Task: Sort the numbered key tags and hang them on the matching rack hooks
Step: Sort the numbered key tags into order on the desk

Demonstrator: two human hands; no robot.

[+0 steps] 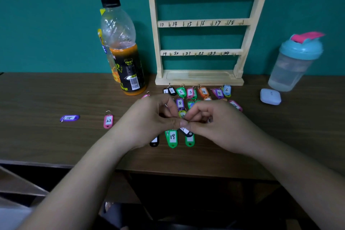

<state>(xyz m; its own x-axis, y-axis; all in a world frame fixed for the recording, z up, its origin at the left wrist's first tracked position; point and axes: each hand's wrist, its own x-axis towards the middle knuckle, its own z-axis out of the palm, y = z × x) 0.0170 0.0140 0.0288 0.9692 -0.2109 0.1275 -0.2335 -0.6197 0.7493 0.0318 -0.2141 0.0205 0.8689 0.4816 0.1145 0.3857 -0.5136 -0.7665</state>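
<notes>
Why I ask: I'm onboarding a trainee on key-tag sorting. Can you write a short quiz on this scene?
1. True or false: every hook in view on the pale wooden ladder-shaped rack is bare.
2. Pick one: the pink plastic key tag lying on the brown table, left of the hands, bears which number? A 12, B 22, C 24.
3. Fill in: the left hand pinches at the ring of a green plastic key tag numbered ___.

Key: 1 true; 2 B; 3 19.
</notes>
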